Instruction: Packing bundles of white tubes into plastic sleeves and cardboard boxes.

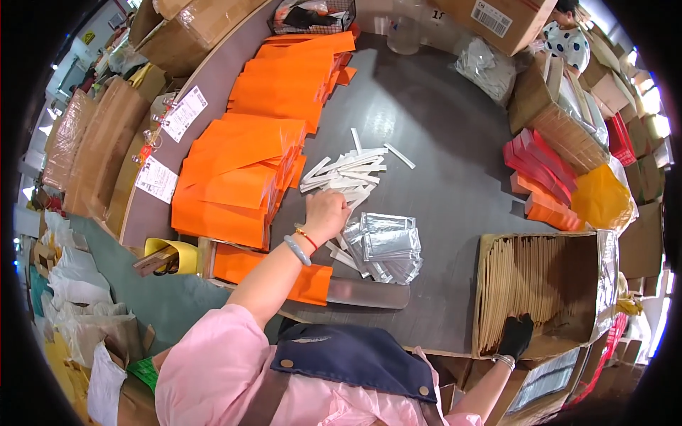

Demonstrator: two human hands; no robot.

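Note:
My left hand [327, 214], with a grey bangle and a red cord at the wrist, is over the lower edge of a loose pile of white paper strips [353, 167]. Its fingers are curled, and anything in them is hidden. Just right of it lies a stack of clear and silvery flat packets [391, 242], with more strips beside it. My right hand [516, 336], in a black glove, reaches into a cardboard box [595, 284] at the lower right. Its fingers look apart and rest against tightly packed upright brown card pieces [518, 287].
Overlapping stacks of orange sheets [227, 170] line the table's left side. One orange piece [305, 284] lies at the near edge. A yellow container [174, 255] sits outside the left rim. Red packets [536, 163], a yellow bag [602, 195] and cartons stand right; another person [567, 46] is far right.

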